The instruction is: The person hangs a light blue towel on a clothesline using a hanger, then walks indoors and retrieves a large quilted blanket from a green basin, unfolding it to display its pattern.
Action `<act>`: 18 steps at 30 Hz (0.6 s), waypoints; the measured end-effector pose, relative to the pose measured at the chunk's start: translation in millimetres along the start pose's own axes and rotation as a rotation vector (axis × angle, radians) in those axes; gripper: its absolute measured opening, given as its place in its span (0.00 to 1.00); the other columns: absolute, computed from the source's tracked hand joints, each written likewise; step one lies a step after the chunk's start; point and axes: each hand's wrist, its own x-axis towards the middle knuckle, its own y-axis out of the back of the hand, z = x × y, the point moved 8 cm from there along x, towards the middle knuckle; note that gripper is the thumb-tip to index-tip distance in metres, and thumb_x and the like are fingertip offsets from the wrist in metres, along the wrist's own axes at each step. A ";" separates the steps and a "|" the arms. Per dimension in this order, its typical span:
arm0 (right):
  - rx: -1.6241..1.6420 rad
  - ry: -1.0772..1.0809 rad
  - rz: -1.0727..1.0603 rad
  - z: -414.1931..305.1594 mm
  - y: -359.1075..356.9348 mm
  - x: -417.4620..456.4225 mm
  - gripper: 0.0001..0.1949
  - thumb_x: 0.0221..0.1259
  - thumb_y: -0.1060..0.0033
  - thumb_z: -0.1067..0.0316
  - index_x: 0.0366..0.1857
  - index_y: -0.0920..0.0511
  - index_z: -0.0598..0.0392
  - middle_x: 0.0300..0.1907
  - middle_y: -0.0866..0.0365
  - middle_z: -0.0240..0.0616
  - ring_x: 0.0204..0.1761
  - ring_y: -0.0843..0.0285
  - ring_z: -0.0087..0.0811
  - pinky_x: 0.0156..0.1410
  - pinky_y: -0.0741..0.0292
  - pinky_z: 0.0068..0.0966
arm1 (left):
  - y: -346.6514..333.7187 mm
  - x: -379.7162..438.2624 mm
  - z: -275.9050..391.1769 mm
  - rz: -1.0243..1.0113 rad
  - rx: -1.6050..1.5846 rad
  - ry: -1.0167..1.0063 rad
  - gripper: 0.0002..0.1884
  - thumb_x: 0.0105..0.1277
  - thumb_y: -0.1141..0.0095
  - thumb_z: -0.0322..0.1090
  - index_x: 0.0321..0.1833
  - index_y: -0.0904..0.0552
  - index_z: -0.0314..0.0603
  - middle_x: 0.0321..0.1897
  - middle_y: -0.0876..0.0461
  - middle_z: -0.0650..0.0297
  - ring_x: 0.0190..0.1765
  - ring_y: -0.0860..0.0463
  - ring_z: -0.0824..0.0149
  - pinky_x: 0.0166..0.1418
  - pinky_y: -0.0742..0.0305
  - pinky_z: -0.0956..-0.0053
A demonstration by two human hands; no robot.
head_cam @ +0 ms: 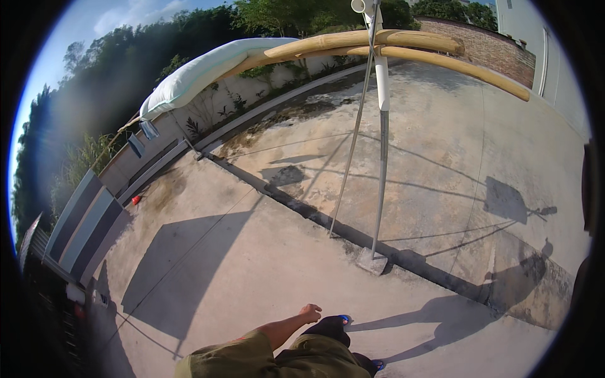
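Note:
My left hand (311, 313) hangs in front of my body over the concrete floor (264, 283), fingers loosely bent and a little apart, with nothing visible in it. My right hand is out of view. Before me stands a slim metal post (382, 179) with a white plastic pipe (382, 85) around its upper part and a concrete block (372, 261) at its foot. Two bamboo poles (321, 43) meet at the top of this post. Over the left-hand stretch of bamboo lies a white quilt or pillow-like cover (198, 71) with pale green edging.
A narrow drainage channel (302, 205) crosses the concrete beside the post's block. A thin rod (352, 151) slants down near the post. Striped cloth (85, 222) hangs at the left, with a small red object (136, 200) on the floor. A brick wall (487, 45) stands at the back right.

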 end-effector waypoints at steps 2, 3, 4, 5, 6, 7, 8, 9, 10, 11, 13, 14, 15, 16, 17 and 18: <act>-0.036 0.002 0.004 4.2 50.5 9.2 0.16 0.69 0.37 0.66 0.54 0.18 0.65 0.41 0.12 0.47 0.37 0.09 0.41 0.33 0.12 0.37 | -41.3 -24.2 29.4 0.010 0.085 -0.170 0.25 0.61 0.33 0.39 0.64 0.13 0.49 0.37 0.06 0.60 0.36 0.08 0.68 0.41 0.13 0.69; -0.072 0.001 -0.019 12.8 79.2 18.3 0.14 0.68 0.37 0.67 0.51 0.18 0.64 0.40 0.12 0.47 0.36 0.10 0.41 0.33 0.13 0.38 | -61.7 -38.0 38.5 0.020 0.125 -0.244 0.25 0.61 0.34 0.38 0.64 0.13 0.48 0.37 0.07 0.59 0.37 0.08 0.67 0.44 0.13 0.68; -0.092 -0.002 -0.027 27.8 111.2 29.9 0.13 0.67 0.37 0.68 0.49 0.17 0.63 0.38 0.12 0.47 0.35 0.11 0.41 0.33 0.13 0.38 | -83.1 -61.2 53.5 -0.089 -0.009 -0.135 0.24 0.61 0.35 0.38 0.62 0.12 0.49 0.39 0.07 0.57 0.43 0.08 0.63 0.53 0.14 0.64; -0.129 -0.005 -0.055 29.4 134.5 40.5 0.11 0.65 0.36 0.69 0.47 0.16 0.63 0.37 0.12 0.47 0.34 0.11 0.41 0.33 0.13 0.39 | -96.5 -73.6 63.8 -0.077 0.035 -0.228 0.24 0.59 0.35 0.40 0.60 0.11 0.50 0.44 0.08 0.55 0.48 0.10 0.59 0.56 0.16 0.61; -0.113 0.004 -0.061 24.4 155.7 42.3 0.10 0.65 0.36 0.69 0.45 0.16 0.62 0.36 0.13 0.47 0.33 0.12 0.41 0.34 0.14 0.40 | -110.7 -84.2 75.9 -0.067 0.086 -0.324 0.24 0.57 0.35 0.41 0.59 0.10 0.52 0.49 0.09 0.53 0.54 0.11 0.55 0.59 0.17 0.58; -0.099 0.008 -0.069 21.2 178.1 39.9 0.08 0.64 0.36 0.70 0.43 0.16 0.61 0.34 0.13 0.47 0.33 0.13 0.41 0.34 0.14 0.41 | -123.5 -96.2 85.7 -0.057 0.138 -0.414 0.24 0.54 0.35 0.42 0.57 0.10 0.53 0.54 0.10 0.51 0.59 0.13 0.51 0.62 0.18 0.56; -0.086 0.012 -0.078 15.7 197.6 40.6 0.07 0.63 0.35 0.71 0.41 0.16 0.60 0.33 0.14 0.46 0.32 0.14 0.40 0.34 0.14 0.42 | -133.9 -101.2 89.6 -0.069 0.146 -0.388 0.23 0.56 0.36 0.41 0.57 0.10 0.52 0.55 0.11 0.50 0.62 0.14 0.50 0.66 0.19 0.57; -0.110 0.034 -0.097 6.6 216.9 46.9 0.07 0.63 0.35 0.71 0.41 0.16 0.60 0.33 0.14 0.47 0.33 0.14 0.41 0.34 0.14 0.43 | -142.8 -104.3 83.5 -0.003 0.127 -0.358 0.24 0.57 0.36 0.40 0.58 0.10 0.51 0.51 0.10 0.51 0.57 0.12 0.52 0.63 0.18 0.58; -0.132 0.057 -0.115 -6.1 236.4 55.4 0.07 0.62 0.35 0.71 0.42 0.16 0.60 0.33 0.14 0.47 0.33 0.13 0.41 0.35 0.14 0.43 | -151.6 -108.6 76.0 0.061 0.111 -0.330 0.24 0.57 0.36 0.39 0.60 0.10 0.51 0.47 0.08 0.53 0.53 0.11 0.54 0.61 0.17 0.59; -0.152 0.080 -0.131 -20.1 254.9 65.0 0.08 0.62 0.35 0.72 0.42 0.16 0.60 0.33 0.14 0.47 0.33 0.13 0.42 0.35 0.14 0.44 | -159.3 -113.0 68.5 0.124 0.096 -0.302 0.25 0.58 0.36 0.38 0.61 0.11 0.50 0.42 0.07 0.55 0.48 0.09 0.56 0.59 0.16 0.60; -0.093 0.097 -0.168 -35.7 278.3 105.5 0.08 0.64 0.36 0.70 0.43 0.15 0.60 0.34 0.13 0.47 0.35 0.12 0.41 0.35 0.14 0.42 | -175.5 -111.5 46.5 0.163 0.110 -0.222 0.25 0.59 0.37 0.38 0.62 0.11 0.52 0.41 0.07 0.56 0.45 0.09 0.58 0.55 0.14 0.62; -0.112 0.095 -0.156 -37.3 280.8 120.9 0.08 0.64 0.36 0.70 0.44 0.15 0.60 0.34 0.13 0.47 0.35 0.12 0.41 0.35 0.14 0.41 | -185.0 -113.7 36.3 0.145 0.080 -0.130 0.25 0.59 0.37 0.39 0.63 0.11 0.53 0.39 0.07 0.57 0.42 0.08 0.60 0.51 0.13 0.63; -0.118 0.086 -0.131 -44.9 284.7 128.2 0.09 0.65 0.35 0.69 0.44 0.15 0.60 0.35 0.13 0.46 0.35 0.12 0.41 0.35 0.14 0.41 | -195.3 -122.1 26.8 0.040 -0.018 0.070 0.27 0.60 0.36 0.39 0.65 0.13 0.54 0.36 0.07 0.60 0.36 0.09 0.66 0.42 0.11 0.67; -0.119 0.076 -0.103 -53.9 290.9 135.4 0.09 0.65 0.35 0.68 0.45 0.15 0.60 0.35 0.13 0.46 0.35 0.11 0.41 0.35 0.13 0.40 | -208.3 -121.3 7.0 0.069 -0.056 0.101 0.28 0.56 0.41 0.37 0.64 0.12 0.57 0.35 0.07 0.59 0.32 0.09 0.62 0.37 0.10 0.64; -0.112 0.083 -0.071 -74.3 297.6 143.4 0.10 0.66 0.35 0.68 0.46 0.15 0.60 0.35 0.13 0.46 0.35 0.11 0.41 0.36 0.13 0.40 | -218.6 -129.1 9.6 0.061 -0.061 0.160 0.29 0.56 0.41 0.36 0.64 0.12 0.55 0.35 0.07 0.60 0.33 0.08 0.65 0.37 0.10 0.63; -0.139 0.133 -0.097 -93.5 296.5 149.2 0.13 0.66 0.34 0.65 0.49 0.16 0.61 0.36 0.12 0.46 0.36 0.11 0.41 0.35 0.13 0.40 | -231.8 -129.8 2.7 0.046 -0.067 0.187 0.27 0.56 0.38 0.35 0.63 0.11 0.54 0.35 0.07 0.61 0.33 0.08 0.66 0.38 0.10 0.62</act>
